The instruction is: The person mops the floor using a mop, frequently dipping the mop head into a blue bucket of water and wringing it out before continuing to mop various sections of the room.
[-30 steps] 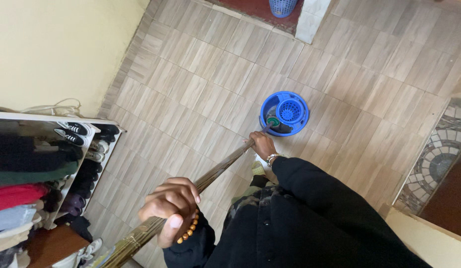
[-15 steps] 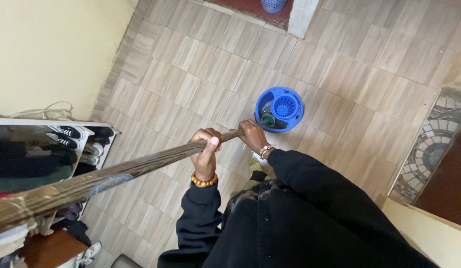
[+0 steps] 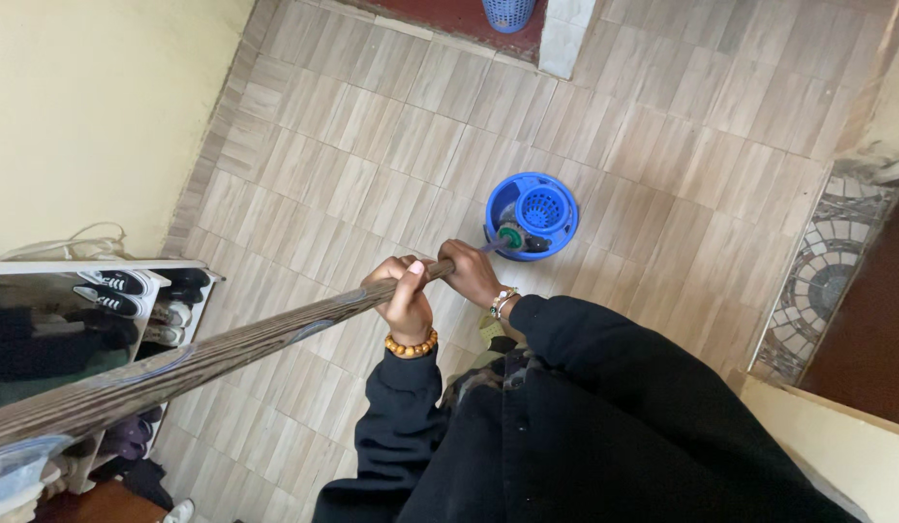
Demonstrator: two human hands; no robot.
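Both hands now sit close together on the mop handle, clenched around it. A second ago the left hand gripped much nearer its top end; the right hand stays nearest the blue bucket, where the mop head dips.

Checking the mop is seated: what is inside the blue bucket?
Inside the blue bucket sit a round blue strainer basket and the mop's green-collared lower end. The mop head and any water are hidden.
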